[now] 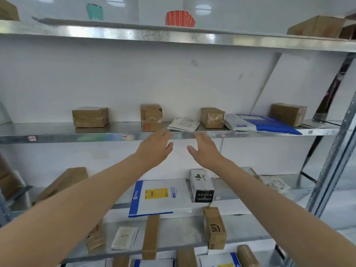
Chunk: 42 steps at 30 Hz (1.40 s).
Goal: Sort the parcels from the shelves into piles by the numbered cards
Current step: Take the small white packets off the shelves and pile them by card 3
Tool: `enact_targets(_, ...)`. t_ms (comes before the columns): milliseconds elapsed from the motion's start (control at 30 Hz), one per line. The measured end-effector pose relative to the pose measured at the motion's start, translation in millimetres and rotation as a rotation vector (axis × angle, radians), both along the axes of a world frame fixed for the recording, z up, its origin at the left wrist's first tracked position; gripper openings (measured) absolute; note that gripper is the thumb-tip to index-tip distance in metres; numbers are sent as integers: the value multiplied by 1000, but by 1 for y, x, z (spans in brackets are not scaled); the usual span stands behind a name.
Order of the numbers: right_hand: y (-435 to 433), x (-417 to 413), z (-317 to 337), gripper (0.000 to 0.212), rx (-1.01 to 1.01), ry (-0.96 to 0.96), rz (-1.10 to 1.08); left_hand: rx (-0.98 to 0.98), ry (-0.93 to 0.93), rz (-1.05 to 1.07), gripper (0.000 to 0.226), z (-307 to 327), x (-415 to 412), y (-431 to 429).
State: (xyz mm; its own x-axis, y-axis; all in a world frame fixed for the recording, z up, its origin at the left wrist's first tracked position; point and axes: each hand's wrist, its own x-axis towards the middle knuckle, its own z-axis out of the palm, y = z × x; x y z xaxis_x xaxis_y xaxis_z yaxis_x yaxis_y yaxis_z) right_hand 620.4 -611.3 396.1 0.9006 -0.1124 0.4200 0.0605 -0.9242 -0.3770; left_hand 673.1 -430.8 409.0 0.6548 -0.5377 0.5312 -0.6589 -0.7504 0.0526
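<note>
L grip (156,146), R grip (205,149) fingertips blurred; shelf cards (124,136) unreadable.

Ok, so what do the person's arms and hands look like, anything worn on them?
Both are bare: the left hand and right hand have no gloves, the wrists show no watch or band, and no sleeve shows along either forearm.

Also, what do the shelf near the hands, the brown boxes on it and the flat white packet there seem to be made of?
The shelf looks like bare galvanised steel: grey, shiny, with blurred reflections. The brown boxes look like matte cardboard wrapped in glossy clear tape. The flat white packet seems a thin plastic or paper mailer; its soft wrinkled surface leaves that open.
</note>
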Motion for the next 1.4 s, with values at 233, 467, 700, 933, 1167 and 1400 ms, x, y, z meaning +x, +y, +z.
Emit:
enact_targets(233, -31, 64, 26, 53, -62, 40, -124, -41, 24, -54, 34, 15, 89, -52)
enact_targets(467, -56, 149, 39, 55, 91, 235, -183, 44, -16, -123, 32, 18, 176, -87)
enact_targets(700, -65, 215, 20, 56, 136, 240, -354, 34, 219, 61, 28, 1, 231, -122)
enact_targets(933, -60, 240, 9, 79, 296, 225, -381, -360, 538, 108, 32, -13, 248, -149)
enact_targets(1167, -77, 237, 2, 68, 688, -30, -218, -808, 620, 45, 16, -10, 235, -147)
enact_targets(1400, -84, 216, 13, 45, 692, -264, 82, -1076, 397, -53, 22, 17, 202, -145)
